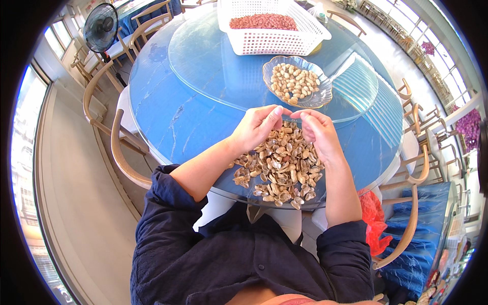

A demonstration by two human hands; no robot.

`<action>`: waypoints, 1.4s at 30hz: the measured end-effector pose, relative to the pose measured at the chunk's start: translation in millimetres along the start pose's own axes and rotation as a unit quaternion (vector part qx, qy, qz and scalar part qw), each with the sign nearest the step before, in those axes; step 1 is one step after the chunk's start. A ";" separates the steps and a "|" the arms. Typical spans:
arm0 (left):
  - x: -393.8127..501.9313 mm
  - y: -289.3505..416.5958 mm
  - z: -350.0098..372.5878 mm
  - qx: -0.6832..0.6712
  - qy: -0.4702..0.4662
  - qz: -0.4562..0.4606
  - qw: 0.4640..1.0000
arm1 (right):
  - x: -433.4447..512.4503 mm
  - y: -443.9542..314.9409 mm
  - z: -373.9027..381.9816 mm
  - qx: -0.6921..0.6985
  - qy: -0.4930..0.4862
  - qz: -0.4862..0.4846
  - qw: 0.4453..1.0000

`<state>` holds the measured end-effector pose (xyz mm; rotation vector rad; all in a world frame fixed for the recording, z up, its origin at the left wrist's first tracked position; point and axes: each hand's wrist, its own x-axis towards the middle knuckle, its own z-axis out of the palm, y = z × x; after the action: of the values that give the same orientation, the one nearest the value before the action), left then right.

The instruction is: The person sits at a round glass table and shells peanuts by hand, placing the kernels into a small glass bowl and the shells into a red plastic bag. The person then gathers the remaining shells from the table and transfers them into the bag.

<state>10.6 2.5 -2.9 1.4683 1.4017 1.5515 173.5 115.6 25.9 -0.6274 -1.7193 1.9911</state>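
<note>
My left hand (259, 126) and my right hand (317, 131) meet at the fingertips over the far end of a heap of empty peanut shells (284, 160) on the blue round table. Thumbs and forefingers are pinched close together; whether anything small is between them cannot be made out. Just beyond the hands, a scalloped glass dish (324, 91) holds unshelled peanuts (293, 82). Behind it a white perforated plastic basket (272, 42) contains many shelled, reddish peanut kernels (264, 21). Both dish and basket stand on the glass turntable.
The glass turntable (206, 72) covers the middle of the blue table (160, 110). Wooden chairs (127, 167) surround it, with a red plastic bag (373, 221) by the right one. A black fan (101, 28) stands at the far left.
</note>
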 end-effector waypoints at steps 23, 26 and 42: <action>7.6 -10.0 -7.5 -0.094 0.256 -0.003 0.962 | 201.3 -121.1 -30.8 0.334 0.178 -0.038 0.925; 13.7 -9.0 0.5 -0.116 0.243 -0.004 0.963 | 268.6 -150.1 -49.3 0.326 0.257 -0.069 0.907; 15.3 -16.6 -7.7 -0.139 0.250 -0.013 0.958 | 173.5 -83.6 -44.6 -0.642 -0.035 -0.108 0.759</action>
<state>-4.2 18.9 -12.0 0.9218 1.3805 2.1017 63.2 265.2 93.2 -0.6572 -2.8917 0.3951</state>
